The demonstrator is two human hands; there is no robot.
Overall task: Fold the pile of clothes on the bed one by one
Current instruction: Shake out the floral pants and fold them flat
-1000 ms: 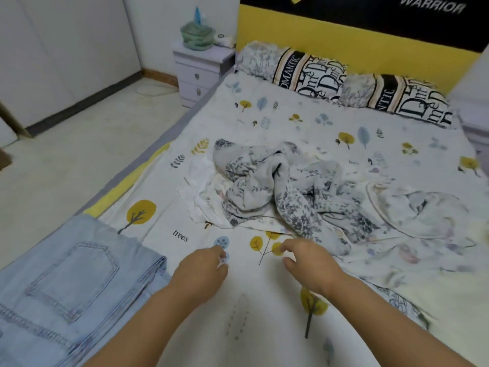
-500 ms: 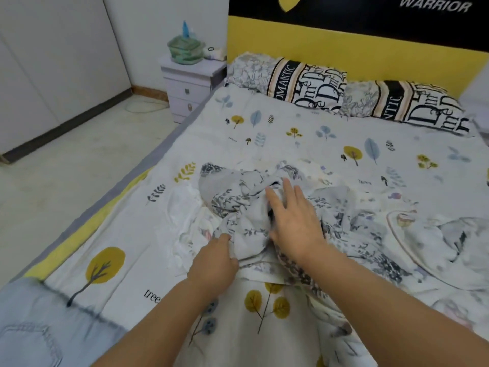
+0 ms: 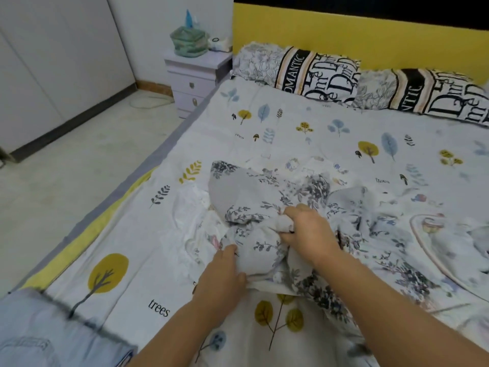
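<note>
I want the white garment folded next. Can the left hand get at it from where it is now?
Probably yes. The white garment lies exposed just left of the grey floral garment, with bare bed sheet around it. The left hand, though, is gripping the floral garment's edge and would have to let go first.

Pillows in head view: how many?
2. One pillow lies at the headboard, nearest the nightstand; the second pillow lies beside it toward the right edge, cut off by the frame. More may lie beyond.

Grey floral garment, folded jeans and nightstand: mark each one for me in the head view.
grey floral garment [image 3: 260, 250]: head view, bunched middle between the hands.
folded jeans [image 3: 39, 337]: head view, top denim layer.
nightstand [image 3: 191, 84]: head view, upper drawer front.
</note>
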